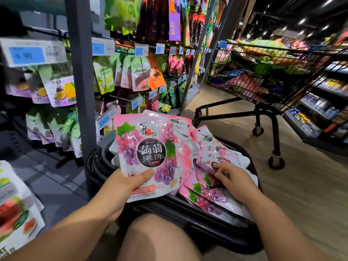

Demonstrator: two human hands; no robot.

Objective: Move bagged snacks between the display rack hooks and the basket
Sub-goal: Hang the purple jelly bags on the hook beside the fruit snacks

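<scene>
My left hand (124,187) grips a stack of pink grape jelly bags (148,149) by the lower edge, held upright over the black basket (169,210). Several more of the same pink bags (209,198) lie piled in the basket. My right hand (233,179) reaches into that pile and its fingers curl on the edge of one bag (212,157). The display rack (82,91) stands to the left and behind, its hooks holding hanging snack bags (139,74).
A wire shopping cart (263,76) full of goods stands at the back right on the wooden floor. Shelves of bottles (320,110) line the far right. Watermelon-print bags (17,213) sit at the lower left. My knee (154,238) is below the basket.
</scene>
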